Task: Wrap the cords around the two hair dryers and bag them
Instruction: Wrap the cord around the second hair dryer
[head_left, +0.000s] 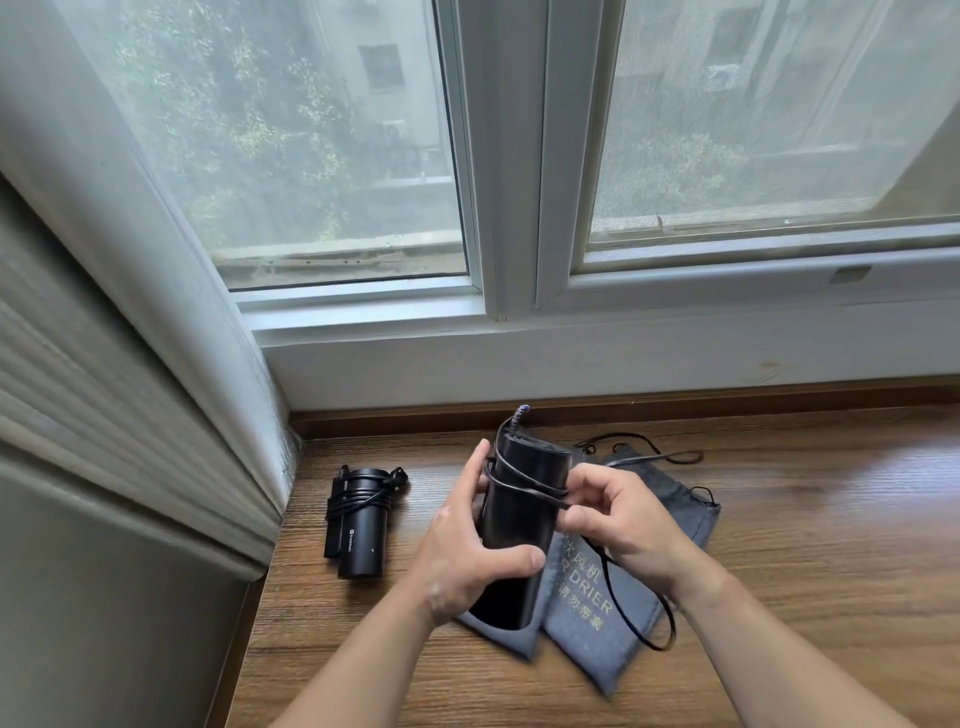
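Note:
My left hand (467, 551) grips a black hair dryer (519, 519) held upright above the wooden sill. Its black cord (524, 486) runs around the upper body, and my right hand (618, 519) pinches the cord at the dryer's right side. The loose end of the cord (660, 623) hangs down under my right wrist. A second black hair dryer (361, 525) lies to the left on the sill with its cord coiled around it. Two grey drawstring bags (613, 618) with gold lettering lie flat under my hands.
The wooden sill (805, 545) stretches to the right. A window frame (519, 322) rises right behind it, and a curtain (130, 389) hangs at the left edge. The bags' black drawstrings (649, 452) trail toward the window.

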